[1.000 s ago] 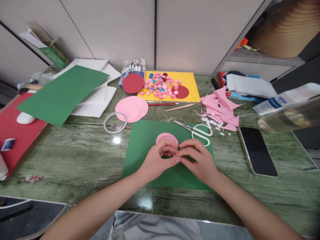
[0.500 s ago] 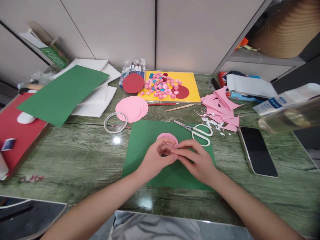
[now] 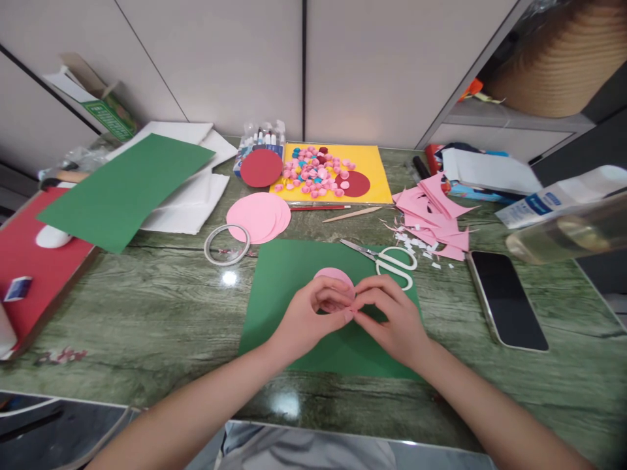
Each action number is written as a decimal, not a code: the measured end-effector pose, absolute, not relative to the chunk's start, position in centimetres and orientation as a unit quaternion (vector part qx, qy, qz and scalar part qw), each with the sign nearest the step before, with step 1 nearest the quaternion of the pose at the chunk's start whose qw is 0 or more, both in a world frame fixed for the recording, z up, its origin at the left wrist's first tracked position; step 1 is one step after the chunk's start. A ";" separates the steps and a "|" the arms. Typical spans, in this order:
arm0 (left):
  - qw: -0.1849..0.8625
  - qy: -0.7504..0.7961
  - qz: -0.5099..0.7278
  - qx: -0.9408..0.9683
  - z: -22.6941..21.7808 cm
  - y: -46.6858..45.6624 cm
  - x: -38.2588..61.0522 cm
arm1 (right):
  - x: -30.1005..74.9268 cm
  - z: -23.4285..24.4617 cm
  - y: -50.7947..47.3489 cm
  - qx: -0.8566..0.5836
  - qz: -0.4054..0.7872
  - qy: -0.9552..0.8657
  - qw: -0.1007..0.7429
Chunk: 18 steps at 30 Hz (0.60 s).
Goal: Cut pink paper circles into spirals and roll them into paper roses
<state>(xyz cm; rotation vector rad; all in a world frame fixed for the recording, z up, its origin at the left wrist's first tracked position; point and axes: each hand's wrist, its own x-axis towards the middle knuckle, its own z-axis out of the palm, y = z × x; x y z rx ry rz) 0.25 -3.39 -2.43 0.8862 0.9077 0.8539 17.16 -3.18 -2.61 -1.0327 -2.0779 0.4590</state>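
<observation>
Between both hands is a pink paper circle (image 3: 337, 277), its far rim showing above the fingers. My left hand (image 3: 313, 316) is closed on it, the thumb and fingers curled round its near side. The fingertips of my right hand (image 3: 389, 313) pinch at the circle's right edge, meeting the left thumb; the exact grip is partly hidden. Beneath the hands lies a green paper sheet (image 3: 274, 281). White-handled scissors (image 3: 386, 260) rest across its upper right, blades pointing left. Behind it is a fan of pink paper circles (image 3: 252, 215).
A roll of tape (image 3: 208, 248) lies to the left. Pink paper scraps (image 3: 438, 212) and a phone (image 3: 507, 300) are at right. Small pink rolls (image 3: 311, 173) cover a yellow sheet (image 3: 369, 156) at the back. A bottle (image 3: 553, 241) borders the right side.
Both hands and the pink circle have shifted slightly right within the view. The right fingers have drawn into a tighter pinch against the left thumb.
</observation>
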 end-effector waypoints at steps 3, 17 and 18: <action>0.714 0.414 0.379 0.417 -2.5 -3.5 0.3 | 17.1 -2.8 -3.2 -0.403 0.190 -0.812 0.378; 0.719 0.433 0.388 0.381 -2.1 -3.3 0.3 | 17.5 -3.1 -3.2 -0.377 0.175 -0.828 0.378; 0.720 0.427 0.390 0.383 -2.1 -3.4 0.3 | 17.6 -3.3 -3.2 -0.374 0.182 -0.830 0.372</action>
